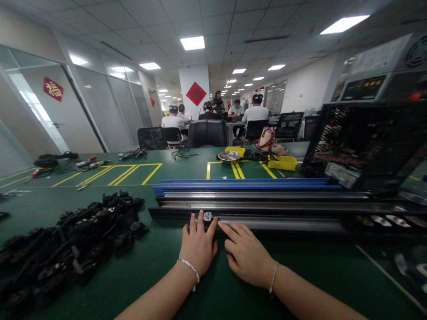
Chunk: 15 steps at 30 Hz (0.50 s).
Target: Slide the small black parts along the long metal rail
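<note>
A small dark part with a silvery face (207, 216) rests at the near long black rail (292, 224). My left hand (198, 249) reaches over the rail with its fingers spread. Its middle and index fingertips lie on either side of the silvery face. From the right, my right hand (247, 253) stretches its index finger toward the part, the tip close to my left index fingertip. Its other fingers are partly bent, with nothing visible in them. Whether either hand presses on the part, I cannot tell.
A heap of black parts (95, 233) lies to the left. Behind the rails runs a blue rail (243, 183). Farther back are a metal bowl (229, 157) and a yellow tray (283, 163). An opened computer case (348, 143) stands on the right. People sit in the background.
</note>
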Tool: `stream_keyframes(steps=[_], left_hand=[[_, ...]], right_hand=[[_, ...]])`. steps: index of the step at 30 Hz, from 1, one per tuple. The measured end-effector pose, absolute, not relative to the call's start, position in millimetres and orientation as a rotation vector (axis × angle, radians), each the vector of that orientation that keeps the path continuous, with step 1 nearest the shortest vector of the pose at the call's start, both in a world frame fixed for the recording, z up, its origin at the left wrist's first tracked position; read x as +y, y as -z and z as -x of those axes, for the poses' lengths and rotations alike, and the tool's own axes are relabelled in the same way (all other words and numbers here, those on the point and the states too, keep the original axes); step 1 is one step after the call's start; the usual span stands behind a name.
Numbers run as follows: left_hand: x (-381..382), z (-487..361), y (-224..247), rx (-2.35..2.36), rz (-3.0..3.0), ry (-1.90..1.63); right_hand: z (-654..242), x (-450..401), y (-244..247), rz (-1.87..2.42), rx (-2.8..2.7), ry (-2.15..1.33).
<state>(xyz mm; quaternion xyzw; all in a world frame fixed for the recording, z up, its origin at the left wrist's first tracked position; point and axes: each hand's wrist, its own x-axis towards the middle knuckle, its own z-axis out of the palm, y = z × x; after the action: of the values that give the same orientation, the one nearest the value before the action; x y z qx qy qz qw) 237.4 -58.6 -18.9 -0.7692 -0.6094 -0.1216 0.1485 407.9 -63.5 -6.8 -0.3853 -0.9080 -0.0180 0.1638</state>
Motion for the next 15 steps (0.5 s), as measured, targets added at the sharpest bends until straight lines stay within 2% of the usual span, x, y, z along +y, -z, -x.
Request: stream_keyframes(steps=[15], left_hand=[[-55.1,-231.6,12.1,-1.905,2.141,0.336]], right_hand=[[-409.7,-63.0,5.9,1.093,-2.598,0.085]])
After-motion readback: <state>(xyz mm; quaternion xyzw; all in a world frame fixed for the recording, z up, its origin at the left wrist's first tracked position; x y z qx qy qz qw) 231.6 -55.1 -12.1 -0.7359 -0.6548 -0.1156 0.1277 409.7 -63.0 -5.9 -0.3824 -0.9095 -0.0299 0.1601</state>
